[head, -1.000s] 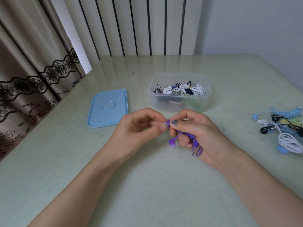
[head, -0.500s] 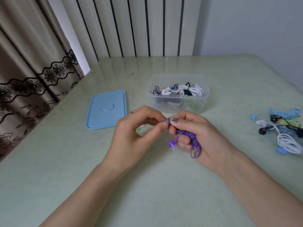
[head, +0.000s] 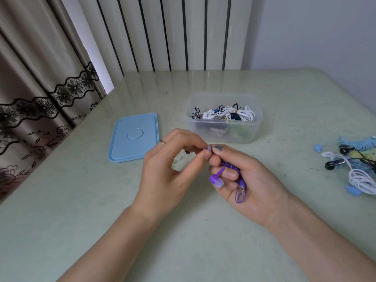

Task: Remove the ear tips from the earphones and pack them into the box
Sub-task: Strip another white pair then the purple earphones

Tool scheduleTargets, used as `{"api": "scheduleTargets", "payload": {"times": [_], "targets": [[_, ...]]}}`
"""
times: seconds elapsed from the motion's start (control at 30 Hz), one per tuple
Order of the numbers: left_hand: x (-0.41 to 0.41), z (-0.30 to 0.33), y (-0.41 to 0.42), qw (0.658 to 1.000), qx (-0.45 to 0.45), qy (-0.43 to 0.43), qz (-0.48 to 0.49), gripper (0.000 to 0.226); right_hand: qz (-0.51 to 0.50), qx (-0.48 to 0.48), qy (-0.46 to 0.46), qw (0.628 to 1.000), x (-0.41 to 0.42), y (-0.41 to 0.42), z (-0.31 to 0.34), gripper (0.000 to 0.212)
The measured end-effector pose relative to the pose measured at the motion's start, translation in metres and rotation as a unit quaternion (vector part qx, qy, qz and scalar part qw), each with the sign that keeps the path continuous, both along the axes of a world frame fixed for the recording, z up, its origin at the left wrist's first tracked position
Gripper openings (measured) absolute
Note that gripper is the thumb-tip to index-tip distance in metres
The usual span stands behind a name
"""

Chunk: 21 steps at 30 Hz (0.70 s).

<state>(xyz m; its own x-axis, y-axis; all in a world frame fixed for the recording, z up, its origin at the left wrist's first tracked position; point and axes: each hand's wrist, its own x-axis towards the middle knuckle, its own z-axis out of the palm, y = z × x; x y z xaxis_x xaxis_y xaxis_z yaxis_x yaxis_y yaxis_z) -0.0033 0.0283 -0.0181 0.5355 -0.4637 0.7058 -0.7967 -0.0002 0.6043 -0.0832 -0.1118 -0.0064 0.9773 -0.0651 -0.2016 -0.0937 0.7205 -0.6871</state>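
My right hand (head: 247, 178) grips a coiled pair of purple earphones (head: 231, 176); one purple earbud with a pale tip (head: 216, 181) sticks out below its fingers, and the plug hangs beside it. My left hand (head: 173, 171) pinches the pale purple ear tip (head: 208, 148) of the other earbud, which my right thumb and forefinger hold. Behind the hands stands the clear plastic box (head: 223, 130), open, with several bundled earphones inside.
A light blue lid (head: 134, 136) lies flat to the left of the box. A pile of blue, white and black earphones (head: 354, 163) lies at the table's right edge. A curtain hangs at the left, and a striped radiator stands beyond the table.
Both hands have stayed together over the table. My left hand's fingers have turned slightly on the ear tip, and the hanging earbud shows more clearly below my right fingers.
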Motion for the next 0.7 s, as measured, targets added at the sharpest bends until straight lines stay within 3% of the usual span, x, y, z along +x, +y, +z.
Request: {"api": "scheduleTargets", "payload": {"times": [0.17,0.47,0.7], "targets": [[0.0016,0.0025,-0.0003,0.998,0.016,-0.051,0.015,0.003,-0.004,0.009,0.002,1.000,0.0002,0.0015,0.0016,0.014],[0.0057,-0.0015,-0.0013,0.999,0.018,-0.036,-0.010,0.007,-0.014,0.030,0.011,0.999,0.0012,0.0036,0.0015,0.007],[-0.0016,-0.0063,-0.0069,0.983,-0.057,0.159,-0.066,0.014,-0.027,0.016,0.008,0.999,0.0017,0.0037,-0.0002,0.010]]}}
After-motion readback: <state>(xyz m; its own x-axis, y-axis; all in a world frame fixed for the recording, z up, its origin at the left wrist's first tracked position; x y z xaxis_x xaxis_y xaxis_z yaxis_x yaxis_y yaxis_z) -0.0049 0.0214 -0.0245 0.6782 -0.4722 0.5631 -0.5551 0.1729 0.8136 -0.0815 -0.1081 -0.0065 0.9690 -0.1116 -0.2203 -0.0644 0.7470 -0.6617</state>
